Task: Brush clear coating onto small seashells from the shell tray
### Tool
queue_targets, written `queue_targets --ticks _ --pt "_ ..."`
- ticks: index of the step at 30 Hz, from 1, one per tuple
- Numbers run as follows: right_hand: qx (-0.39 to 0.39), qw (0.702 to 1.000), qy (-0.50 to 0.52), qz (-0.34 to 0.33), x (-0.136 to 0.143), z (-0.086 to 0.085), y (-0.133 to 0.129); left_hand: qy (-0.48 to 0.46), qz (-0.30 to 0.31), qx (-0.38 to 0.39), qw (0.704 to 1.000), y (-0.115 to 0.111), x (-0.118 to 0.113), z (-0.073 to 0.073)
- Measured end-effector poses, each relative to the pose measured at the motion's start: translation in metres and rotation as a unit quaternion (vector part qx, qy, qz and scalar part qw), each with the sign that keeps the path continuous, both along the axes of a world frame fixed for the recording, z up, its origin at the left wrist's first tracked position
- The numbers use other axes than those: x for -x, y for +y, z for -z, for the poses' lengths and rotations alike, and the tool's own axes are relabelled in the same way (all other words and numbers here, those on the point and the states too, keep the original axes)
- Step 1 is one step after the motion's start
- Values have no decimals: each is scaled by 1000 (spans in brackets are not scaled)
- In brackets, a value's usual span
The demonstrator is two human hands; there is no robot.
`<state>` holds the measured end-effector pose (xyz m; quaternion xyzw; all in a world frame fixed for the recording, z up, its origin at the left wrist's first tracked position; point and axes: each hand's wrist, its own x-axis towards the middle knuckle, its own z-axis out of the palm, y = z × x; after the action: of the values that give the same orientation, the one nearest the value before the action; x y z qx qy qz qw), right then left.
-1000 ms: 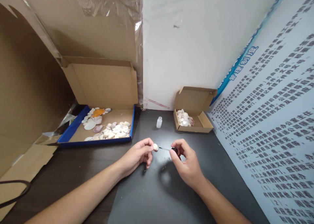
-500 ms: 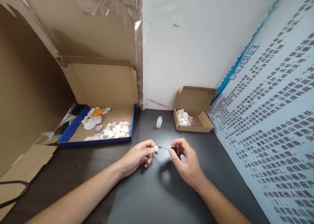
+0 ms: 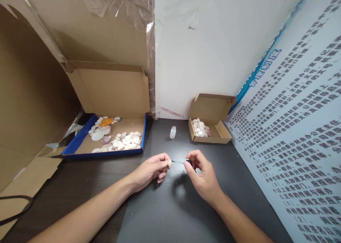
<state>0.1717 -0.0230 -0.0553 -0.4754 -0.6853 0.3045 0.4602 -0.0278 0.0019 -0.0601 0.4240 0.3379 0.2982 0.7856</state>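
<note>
Between thumb and fingertips, my left hand [image 3: 153,168] pinches a small pale seashell [image 3: 169,163] above the dark mat. My right hand [image 3: 201,173] is closed around the black cap of a small brush [image 3: 179,161]. Its thin stem points left, and the dark tip is at the shell's right edge; whether they touch I cannot tell. Behind both hands, a small bottle [image 3: 173,133] with whitish contents stands upright and uncapped on the mat.
At the back left lies an open blue-edged cardboard box [image 3: 103,153] with many shells and an orange piece [image 3: 107,122]. A smaller open cardboard box [image 3: 211,140] with shells stands back right. A printed panel [image 3: 306,111] borders the right side, and a black cable [image 3: 26,200] lies far left.
The brush tip has come slightly closer to the shell, which is turned a little. Both hands stay nearly in place.
</note>
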Motion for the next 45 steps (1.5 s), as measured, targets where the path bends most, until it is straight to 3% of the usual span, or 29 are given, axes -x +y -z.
queue_targets --ticks 18,32,39,45 --pt "-15 1000 -5 -10 1 -1 0 -10 -3 -4 1000 1 1 2" --pt "-96 994 -49 -9 0 -7 0 -41 -30 33 998 1 0 -3" --pt "-114 991 -44 -60 1 -7 -3 -53 -33 32 998 2 1 -4" --pt "-106 991 -46 -61 0 -11 -3 -57 -41 35 997 2 2 -4"
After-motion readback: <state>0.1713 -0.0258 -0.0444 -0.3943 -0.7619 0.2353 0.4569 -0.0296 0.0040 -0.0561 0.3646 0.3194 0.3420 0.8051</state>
